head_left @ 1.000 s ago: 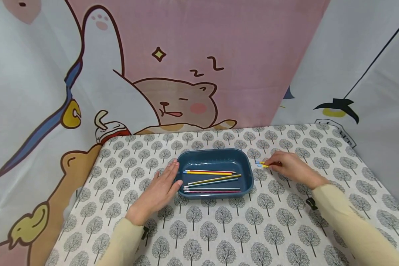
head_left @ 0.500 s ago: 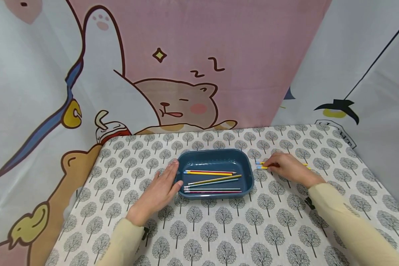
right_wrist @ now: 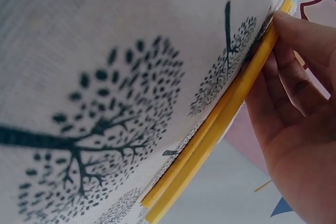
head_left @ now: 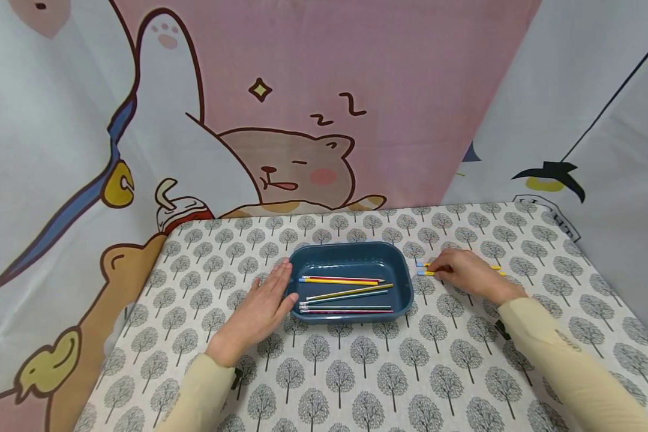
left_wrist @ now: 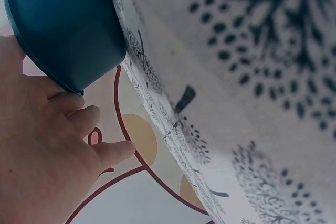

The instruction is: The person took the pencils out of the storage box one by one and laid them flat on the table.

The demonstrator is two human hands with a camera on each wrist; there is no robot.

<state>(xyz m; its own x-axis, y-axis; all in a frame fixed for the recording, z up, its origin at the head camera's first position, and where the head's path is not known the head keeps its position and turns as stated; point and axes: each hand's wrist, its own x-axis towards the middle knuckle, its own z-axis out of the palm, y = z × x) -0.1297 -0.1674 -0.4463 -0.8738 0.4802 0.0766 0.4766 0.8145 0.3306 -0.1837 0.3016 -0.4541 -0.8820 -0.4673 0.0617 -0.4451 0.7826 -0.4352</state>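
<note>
Touching the left short edge of the blue tray [head_left: 345, 255], your left hand [head_left: 256, 312] has its fingers extended and holding nothing; your thumb is by the tray's near left corner. The tray sits on the table [head_left: 389, 375], whose cover is printed with dark trees, closer to the back edge than to the bottom of the head view.

Inside the tray, 6 pencils visible, all lying lengthwise. Toward the back edge: a red pencil [head_left: 351, 278] and a yellow-bodied pencil [head_left: 340, 281], side by side. Middle: a gold pencil [head_left: 351, 291] and a teal pencil [head_left: 345, 297], both slanting up to the right. Along the front edge: a dark pencil [head_left: 351, 308] and a magenta pencil [head_left: 351, 311], close together.

Right of the tray, just beyond its right edge and well in from the table's right edge: 2 yellow pencils with blue ends directed at the tray, roughly parallel. Your right hand [head_left: 467, 273] is over both, thumb and fingers pinching the near yellow pencil [right_wrist: 228, 106]. Beside it is the far yellow pencil [right_wrist: 161, 180]; cannot tell whether your fingers grip that too. A cartoon backdrop [head_left: 410, 120] meets the table's back edge.
</note>
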